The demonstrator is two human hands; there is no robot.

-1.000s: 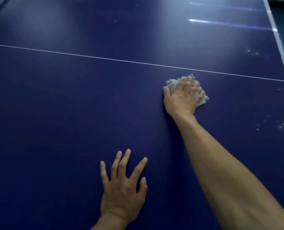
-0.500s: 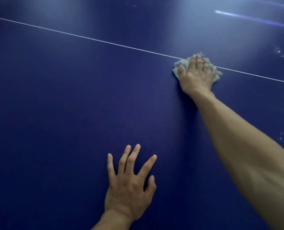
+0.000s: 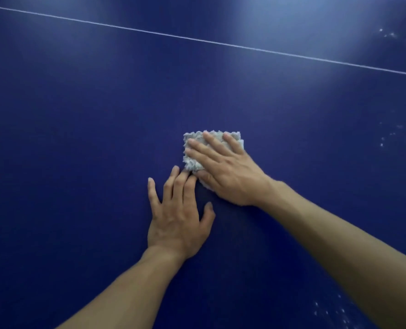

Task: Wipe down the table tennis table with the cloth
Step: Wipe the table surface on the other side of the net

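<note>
table top (image 3: 102, 138): dark blue, smooth, hard-looking; semi-gloss, soft light glare at upper right
line (image 3: 197, 39): thin white painted stripe, flat, matt
cloth (image 3: 198, 148): pale grey-white terry/microfibre, nubbly, rough pile, matt, folded to a pad
specks (image 3: 399, 138): whitish dusty spots on the surface at right, dull
right hand (image 3: 228, 172): bare skin, flat on cloth
left hand (image 3: 180, 217): bare skin, flat on table top
</note>
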